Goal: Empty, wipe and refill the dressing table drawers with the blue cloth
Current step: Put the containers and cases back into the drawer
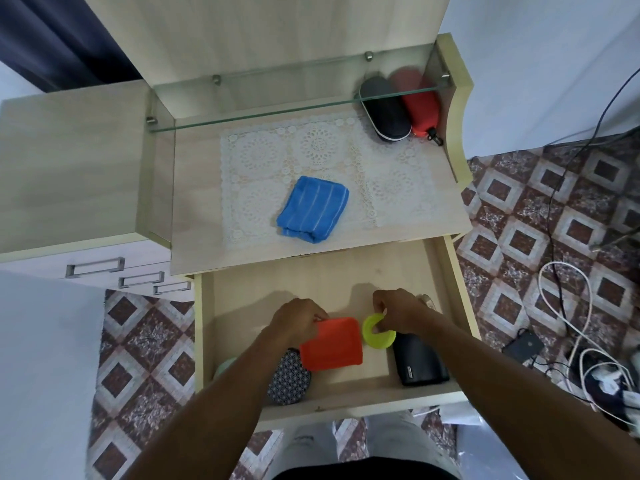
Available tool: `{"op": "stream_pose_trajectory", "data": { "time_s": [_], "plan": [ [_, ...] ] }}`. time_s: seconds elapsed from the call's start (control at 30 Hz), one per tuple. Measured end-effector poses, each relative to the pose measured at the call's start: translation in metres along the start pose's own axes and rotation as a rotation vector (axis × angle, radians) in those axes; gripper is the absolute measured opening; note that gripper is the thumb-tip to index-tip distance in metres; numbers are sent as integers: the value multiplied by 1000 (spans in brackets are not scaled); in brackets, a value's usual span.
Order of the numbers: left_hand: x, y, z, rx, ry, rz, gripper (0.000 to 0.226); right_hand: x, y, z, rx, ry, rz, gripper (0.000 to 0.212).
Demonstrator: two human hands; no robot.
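Observation:
The top drawer [460,306] of the dressing table is pulled open below me. My left hand [298,318] grips the far edge of an orange-red pouch [332,344] inside it. My right hand [398,311] pinches a lime-green ring [379,332] just right of the pouch. A patterned dark oval case [289,379] and a pale green item [223,367] lie at the drawer's front left, partly under my left arm. A black case [417,362] lies at the front right. The folded blue cloth [313,209] rests on the lace mat [263,157] on the tabletop.
A black case [382,109] and a red case [420,107] stand at the tabletop's back right under a glass shelf [277,110]. Closed drawers with metal handles [95,266] are at left. Cables and a power strip [609,379] lie on the patterned floor at right.

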State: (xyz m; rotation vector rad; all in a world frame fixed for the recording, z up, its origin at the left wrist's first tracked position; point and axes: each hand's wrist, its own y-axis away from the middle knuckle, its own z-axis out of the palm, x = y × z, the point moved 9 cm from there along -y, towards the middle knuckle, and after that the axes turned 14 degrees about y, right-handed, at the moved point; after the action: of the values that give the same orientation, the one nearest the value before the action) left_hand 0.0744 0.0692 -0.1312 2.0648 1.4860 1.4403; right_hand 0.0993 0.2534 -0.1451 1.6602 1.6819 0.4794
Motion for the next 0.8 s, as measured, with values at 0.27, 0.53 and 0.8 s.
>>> {"op": "stream_pose_trajectory", "data": {
  "time_s": [0.27, 0.53, 0.8],
  "plan": [
    [-10, 2, 29, -80, -18, -12, 48, -17, 0, 27, -64, 172, -71, 38],
    [-9, 3, 50, -158, -56, -25, 47, -26, 7, 36, -116, 314, -97, 41],
    [-12, 7, 51, -205, -59, -25, 45, -34, 18, 53, -174, 374, -167, 43]
  ]
}}
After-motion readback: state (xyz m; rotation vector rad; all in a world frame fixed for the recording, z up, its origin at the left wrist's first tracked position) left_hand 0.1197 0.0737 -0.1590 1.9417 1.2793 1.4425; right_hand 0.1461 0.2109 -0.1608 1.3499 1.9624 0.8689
